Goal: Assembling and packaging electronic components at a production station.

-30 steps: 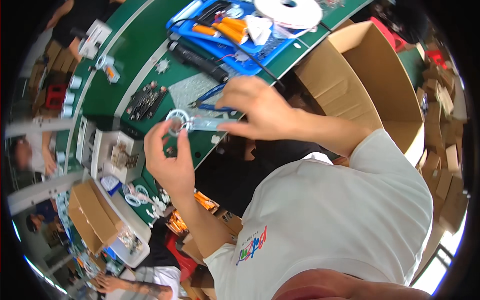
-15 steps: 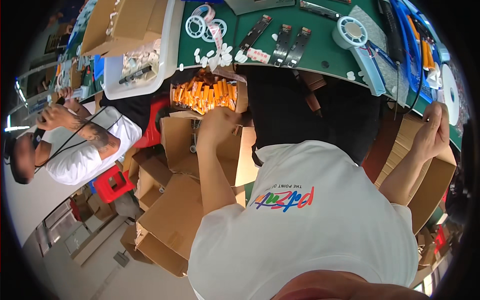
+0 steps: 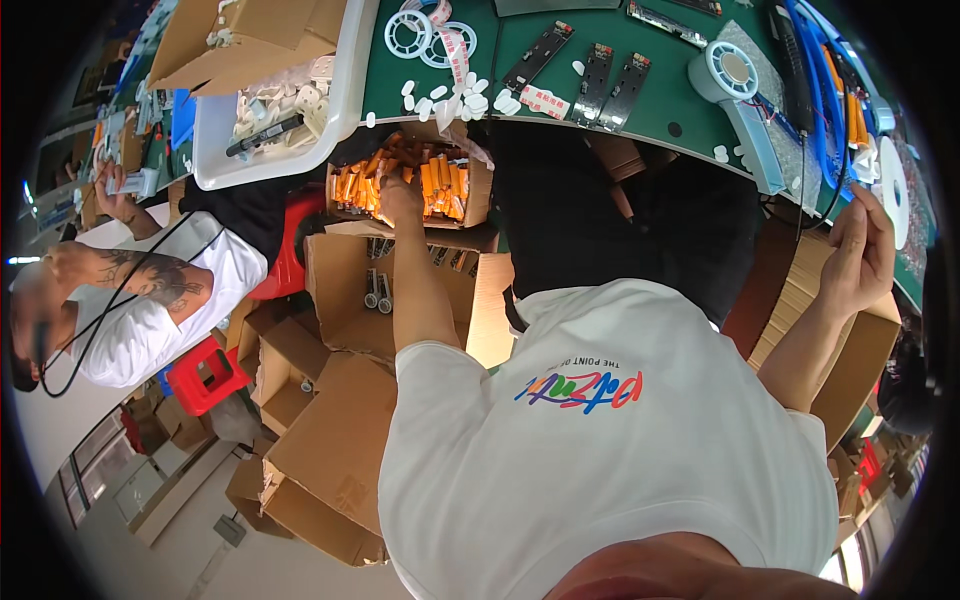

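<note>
My left hand (image 3: 402, 198) reaches down into a small cardboard box (image 3: 478, 195) filled with orange battery-like cylinders (image 3: 440, 185). Its fingertips sink among the orange pieces, so their grip is hidden. Off to the right, my right hand (image 3: 860, 250) is raised beside the table's edge, near a white reel (image 3: 893, 195). Thumb and fingers come together there in a pinch. Whatever may be between them is too small to make out.
On the green table (image 3: 640, 150) lie black circuit strips (image 3: 597, 85), tape rolls (image 3: 440, 45), white oval pads (image 3: 470, 100) and a small light-blue fan (image 3: 725, 70). A white bin (image 3: 345, 110) stands left. Open cartons (image 3: 340, 430) fill the floor side. A co-worker (image 3: 150, 290) sits at left.
My left hand has moved from the box's near edge in among the orange cylinders. My right hand stays raised, its fingers now stretched further upward. The co-worker's arms have shifted.
</note>
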`<act>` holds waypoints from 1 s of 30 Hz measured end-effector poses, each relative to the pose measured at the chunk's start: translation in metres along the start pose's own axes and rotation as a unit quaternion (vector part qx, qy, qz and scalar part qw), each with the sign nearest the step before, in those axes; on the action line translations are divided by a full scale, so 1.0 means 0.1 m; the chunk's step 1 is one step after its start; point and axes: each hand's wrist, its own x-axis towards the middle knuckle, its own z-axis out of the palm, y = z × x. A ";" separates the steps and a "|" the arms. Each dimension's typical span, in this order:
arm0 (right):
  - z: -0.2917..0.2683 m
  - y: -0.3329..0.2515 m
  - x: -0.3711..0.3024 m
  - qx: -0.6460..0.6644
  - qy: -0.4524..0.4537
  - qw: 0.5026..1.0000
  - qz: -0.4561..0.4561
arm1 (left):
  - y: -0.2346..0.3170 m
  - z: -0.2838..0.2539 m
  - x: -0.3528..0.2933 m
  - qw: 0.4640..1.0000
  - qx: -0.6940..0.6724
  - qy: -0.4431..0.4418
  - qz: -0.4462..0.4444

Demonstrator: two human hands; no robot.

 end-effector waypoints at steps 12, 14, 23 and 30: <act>0.01 0.01 0.01 -0.055 0.029 0.998 0.009 | -0.36 -0.46 0.09 0.891 -0.433 -0.076 -0.110; 0.03 -0.01 0.00 -0.061 0.033 0.998 0.011 | -0.39 -0.55 0.04 0.845 -0.513 -0.079 -0.126; -0.05 -0.04 -0.07 -0.069 0.024 0.997 0.008 | 0.17 -1.63 -0.47 0.711 -0.692 -0.083 -0.095; 0.48 -0.51 -0.13 0.064 -0.295 0.951 -0.069 | 1.60 -2.56 -1.10 0.629 -0.731 -0.256 0.066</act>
